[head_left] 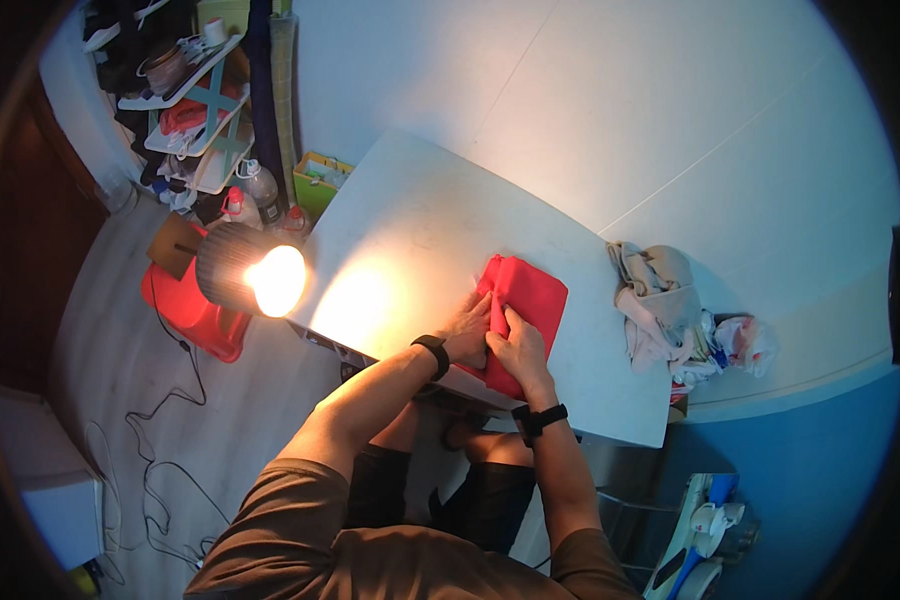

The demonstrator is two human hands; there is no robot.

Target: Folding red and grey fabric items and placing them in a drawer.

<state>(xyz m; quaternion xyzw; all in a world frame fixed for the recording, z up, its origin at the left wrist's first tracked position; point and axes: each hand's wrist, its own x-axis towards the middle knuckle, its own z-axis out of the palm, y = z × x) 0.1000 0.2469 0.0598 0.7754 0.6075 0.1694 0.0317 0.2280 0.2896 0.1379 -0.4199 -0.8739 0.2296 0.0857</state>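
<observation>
A red fabric piece (pixel 534 296), perhaps a folded bag, lies on the white table (pixel 420 195) in front of me. Its right part is a smooth panel, and a raised fold runs along the left side. My left hand (pixel 468 331) rests with extended fingers against that left side, and its fingertips touch the cloth. Beside it, my right hand (pixel 521 346) pinches the raised fold between thumb and fingers, with the palm over the near end. Each wrist wears a black band.
A lit lamp (pixel 251 271) shines from the left over the table edge. Crumpled cloths (pixel 656 292) and a plastic bag (pixel 746 343) lie at the right by the wall. A red plastic stool (pixel 202 311), bottles (pixel 259 187) and loose cables (pixel 150 442) stand or lie on the left floor.
</observation>
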